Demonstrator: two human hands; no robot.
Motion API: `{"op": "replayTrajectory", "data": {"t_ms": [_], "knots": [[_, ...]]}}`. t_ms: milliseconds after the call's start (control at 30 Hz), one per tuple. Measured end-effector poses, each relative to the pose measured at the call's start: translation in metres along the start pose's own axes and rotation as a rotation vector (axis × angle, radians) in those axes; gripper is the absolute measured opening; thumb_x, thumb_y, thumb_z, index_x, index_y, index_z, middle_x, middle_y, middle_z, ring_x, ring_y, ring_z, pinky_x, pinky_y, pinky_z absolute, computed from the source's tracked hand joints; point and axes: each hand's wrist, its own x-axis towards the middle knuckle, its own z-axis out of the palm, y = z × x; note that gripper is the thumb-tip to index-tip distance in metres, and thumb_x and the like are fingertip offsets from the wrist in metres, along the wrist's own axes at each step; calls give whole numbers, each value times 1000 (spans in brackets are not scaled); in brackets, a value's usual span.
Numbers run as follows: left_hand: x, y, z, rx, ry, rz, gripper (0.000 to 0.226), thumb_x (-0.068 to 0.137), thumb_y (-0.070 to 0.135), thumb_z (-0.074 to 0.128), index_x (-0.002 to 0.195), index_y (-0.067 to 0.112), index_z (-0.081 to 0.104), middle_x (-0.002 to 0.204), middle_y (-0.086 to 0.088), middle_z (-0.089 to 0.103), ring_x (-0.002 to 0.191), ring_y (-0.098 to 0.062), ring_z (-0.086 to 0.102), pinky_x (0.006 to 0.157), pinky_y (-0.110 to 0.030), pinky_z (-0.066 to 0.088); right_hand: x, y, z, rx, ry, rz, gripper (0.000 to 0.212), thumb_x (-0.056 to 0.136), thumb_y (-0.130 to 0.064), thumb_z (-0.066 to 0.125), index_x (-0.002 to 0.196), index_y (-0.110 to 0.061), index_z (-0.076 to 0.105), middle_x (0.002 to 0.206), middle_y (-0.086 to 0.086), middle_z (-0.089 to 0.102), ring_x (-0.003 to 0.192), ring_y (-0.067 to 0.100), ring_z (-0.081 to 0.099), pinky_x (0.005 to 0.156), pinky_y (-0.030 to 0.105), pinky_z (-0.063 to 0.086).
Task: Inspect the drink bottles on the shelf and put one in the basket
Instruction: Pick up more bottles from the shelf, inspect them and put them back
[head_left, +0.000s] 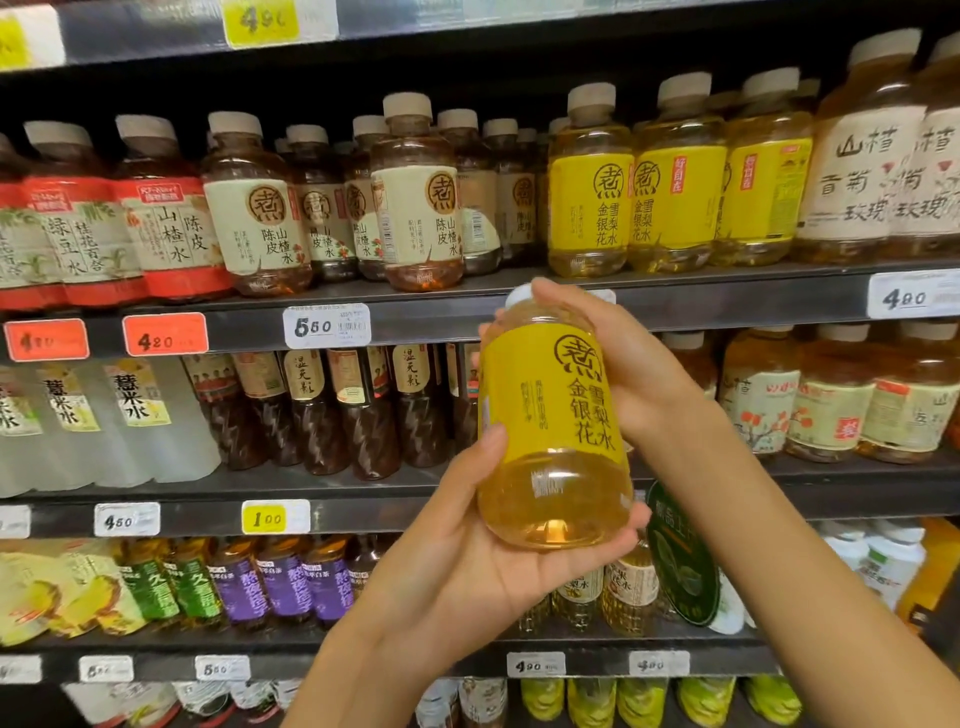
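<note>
Shop shelf (467, 291), one yellow bottle (553, 415), two hands

Price tags (327, 326) along shelf edges; round green promo sign (683, 556) lower right.

Yellow-labelled bottle (553, 421) of pale gold drink, white cap (519, 297), black characters.

A shop drinks aisle: stacked shelves (675, 291) of bottled teas (421, 208) above price tags (326, 326).
</note>
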Motion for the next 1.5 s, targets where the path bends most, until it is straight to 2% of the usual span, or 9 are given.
{"op": "replayTrajectory", "data": {"t_ms": [133,267,367,500,700,900,1133,1333,1500], "knots": [[4,3,-17,182,-13,100,78,69,29,85,135,4,51,137,-30,49,126,-49,47,104,-52,42,-9,-10,6,-62,-14,-223,32,79,-37,63,96,-11,67,93,8,71,85,21,68,75,34,58],[7,0,-32,575,181,251,86,60,42,88,132,12,50,128,-12,63,120,-32,59,100,-47,48,-23,-13,17,-273,20,-421,34,86,-35,60,103,-6,65,88,1,75,77,12,70,65,24,55],[10,-3,-36,863,277,303,92,49,52,89,127,21,51,118,-4,69,109,-23,66,86,-27,54,-33,-11,25,-405,22,-531,35,84,-34,64,111,-11,62,96,5,75,88,15,70,73,24,55],[11,0,-43,965,196,347,66,50,44,91,110,39,63,116,2,70,106,-18,68,83,-24,55,-42,-8,29,-540,-31,-618,32,89,-28,57,118,-13,58,102,6,75,99,16,70,82,27,55],[13,2,-44,961,164,354,64,56,35,91,114,32,64,117,-2,70,108,-20,66,86,-26,53,-50,-9,12,-570,-102,-610,77,71,-67,60,131,-20,49,128,5,63,118,23,61,96,45,51],[16,3,-45,1076,184,377,66,70,15,79,127,26,49,120,4,68,108,-13,66,85,-20,52,-50,-2,13,-541,-59,-756,36,86,-15,64,120,-8,53,97,-2,74,99,17,68,82,28,53],[30,-2,-44,1390,344,648,85,66,28,85,135,41,36,125,19,58,117,-3,57,94,-22,49,-57,15,23,-846,45,-1090,42,82,-18,65,121,-8,50,115,13,63,113,18,58,95,28,45],[39,7,-45,1426,402,817,79,70,39,79,134,7,45,130,0,57,120,-8,55,95,-20,47,-63,22,23,-1065,-75,-1168,59,77,-25,73,127,-9,45,126,2,57,127,26,49,106,42,39],[33,9,-45,1405,434,990,69,67,36,74,127,20,44,128,-13,52,118,-26,54,99,-50,47,-69,27,13,-1146,-121,-1231,56,67,-29,82,112,-4,58,124,12,57,125,27,51,106,41,37]]}}
